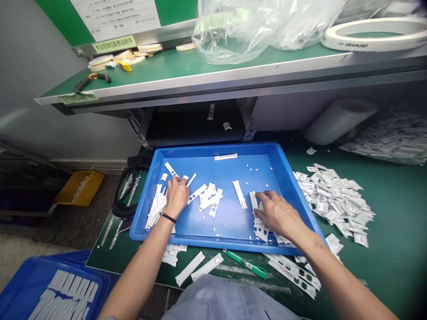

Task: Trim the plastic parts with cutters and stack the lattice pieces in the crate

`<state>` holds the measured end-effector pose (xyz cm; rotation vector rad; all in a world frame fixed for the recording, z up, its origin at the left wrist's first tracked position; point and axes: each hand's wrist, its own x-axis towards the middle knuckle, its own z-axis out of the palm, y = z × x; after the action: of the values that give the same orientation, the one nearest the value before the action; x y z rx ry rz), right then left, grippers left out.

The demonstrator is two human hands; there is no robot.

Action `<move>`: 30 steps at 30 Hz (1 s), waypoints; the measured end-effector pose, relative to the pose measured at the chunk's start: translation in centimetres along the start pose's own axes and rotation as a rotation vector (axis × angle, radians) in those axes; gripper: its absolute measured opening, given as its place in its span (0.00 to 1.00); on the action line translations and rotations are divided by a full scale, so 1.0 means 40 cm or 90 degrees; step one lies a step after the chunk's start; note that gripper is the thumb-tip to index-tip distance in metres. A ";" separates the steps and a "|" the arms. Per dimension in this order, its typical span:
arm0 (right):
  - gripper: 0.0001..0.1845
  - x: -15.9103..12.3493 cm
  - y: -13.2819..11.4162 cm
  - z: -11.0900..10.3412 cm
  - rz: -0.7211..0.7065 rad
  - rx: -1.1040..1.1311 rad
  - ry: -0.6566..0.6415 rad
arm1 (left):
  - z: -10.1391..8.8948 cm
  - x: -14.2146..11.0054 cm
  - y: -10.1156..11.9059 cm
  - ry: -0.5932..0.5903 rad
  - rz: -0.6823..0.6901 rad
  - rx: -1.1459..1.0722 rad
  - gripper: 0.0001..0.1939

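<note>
A blue plastic tray [207,149] lies on the green work mat, holding scattered white perforated plastic strips and tiny white bits. My left hand [176,198] is at the tray's upper left, its fingers curled down onto a white plastic strip [171,169]. More strips lie heaped beneath and left of that hand. My right hand [275,213] is at the tray's right side, closed over a stack of white plastic strips [260,229], which it partly hides. Between my hands, a small jumble of strips [209,199] and a single strip [239,194] lie apart from both.
A large pile of white plastic parts [333,204] sits right of the tray. A green utility knife [245,263] and loose strips lie in front of it. A blue crate of white strips [56,293] stands at lower left. Above, a shelf holds pliers [91,82] and a tape roll [373,34].
</note>
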<state>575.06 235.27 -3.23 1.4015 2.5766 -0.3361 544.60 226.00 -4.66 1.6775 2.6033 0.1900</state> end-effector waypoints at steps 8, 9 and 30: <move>0.16 0.083 -0.116 0.011 0.016 0.025 0.015 | -0.009 -0.001 0.052 -0.200 0.100 0.023 0.12; 0.16 0.097 -0.124 0.013 0.035 0.032 -0.002 | -0.007 0.004 0.055 -0.221 0.084 0.024 0.12; 0.14 0.034 0.021 -0.105 0.097 0.250 -0.037 | 0.000 -0.119 0.290 -0.403 0.085 -0.513 0.16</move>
<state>574.79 238.01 0.31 1.6698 2.4255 -0.8805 557.06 226.43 -3.37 1.3075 1.6274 0.5234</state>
